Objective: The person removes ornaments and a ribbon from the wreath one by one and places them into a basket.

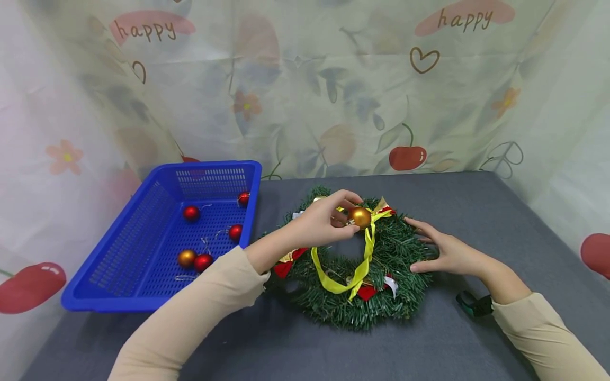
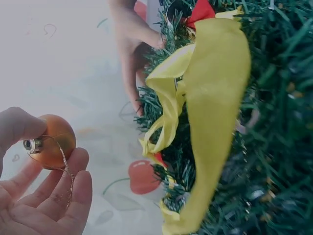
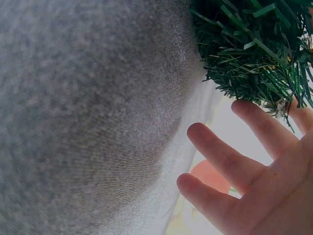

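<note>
Between thumb and fingers, my left hand (image 1: 329, 219) pinches a gold Christmas bauble (image 1: 360, 217) above the back part of a green wreath (image 1: 402, 248). In the left wrist view, a thin gold string loop (image 2: 68, 171) hangs from the bauble's cap over the fingers. A yellow ribbon (image 1: 335, 286) loops across the wreath's middle, and red bows (image 1: 367, 292) sit among its needles. At the wreath's right edge is my right hand (image 1: 452, 254), its fingers spread. Seen from the right wrist, a fingertip (image 3: 240, 106) meets the needles while other fingers stand apart from them.
A blue plastic basket (image 1: 107, 248) stands left of the wreath on a grey cloth-covered table (image 1: 457, 201). Inside lie several red baubles (image 1: 191, 213) and one gold bauble (image 1: 187, 258). A printed curtain (image 1: 305, 106) encloses the back and sides. A dark band (image 1: 474, 305) is near the right wrist.
</note>
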{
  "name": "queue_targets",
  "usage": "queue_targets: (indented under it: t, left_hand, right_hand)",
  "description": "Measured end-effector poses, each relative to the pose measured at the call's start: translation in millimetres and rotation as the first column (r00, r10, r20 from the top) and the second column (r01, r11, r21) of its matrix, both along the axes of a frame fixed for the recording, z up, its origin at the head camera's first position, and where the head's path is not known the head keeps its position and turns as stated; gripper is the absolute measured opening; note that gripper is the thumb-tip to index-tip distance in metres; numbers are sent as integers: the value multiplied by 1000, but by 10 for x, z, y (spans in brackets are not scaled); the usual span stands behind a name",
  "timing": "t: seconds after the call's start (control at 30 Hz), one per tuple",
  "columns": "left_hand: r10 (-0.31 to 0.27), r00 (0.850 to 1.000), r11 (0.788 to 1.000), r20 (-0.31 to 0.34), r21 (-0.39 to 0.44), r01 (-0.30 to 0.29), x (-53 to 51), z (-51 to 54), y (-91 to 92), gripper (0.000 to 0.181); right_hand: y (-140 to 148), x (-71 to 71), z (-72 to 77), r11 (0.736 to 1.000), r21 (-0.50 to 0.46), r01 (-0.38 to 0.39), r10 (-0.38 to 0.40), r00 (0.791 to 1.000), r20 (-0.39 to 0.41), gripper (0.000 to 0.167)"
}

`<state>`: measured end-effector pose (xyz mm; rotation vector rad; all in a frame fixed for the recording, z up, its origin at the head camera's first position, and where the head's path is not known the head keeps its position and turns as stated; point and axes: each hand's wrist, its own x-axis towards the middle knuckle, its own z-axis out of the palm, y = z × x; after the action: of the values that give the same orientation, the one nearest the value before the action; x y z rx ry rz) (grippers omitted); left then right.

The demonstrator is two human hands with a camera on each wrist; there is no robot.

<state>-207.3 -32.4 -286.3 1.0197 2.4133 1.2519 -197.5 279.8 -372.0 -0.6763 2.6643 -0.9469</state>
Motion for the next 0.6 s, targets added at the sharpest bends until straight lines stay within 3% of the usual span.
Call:
queue_targets:
  t: [0.17, 0.6]
  left_hand:
    - [25, 999, 1000, -28, -7, -25, -17, -15, -131, 42]
    - [121, 993, 992, -1, 29, -121, 37, 27, -458, 41]
  right_hand:
    - [-3, 2, 9, 1000, 4, 4, -4, 1000, 7, 96]
    - [0, 5, 11, 1000, 9, 11, -11, 1000, 7, 96]
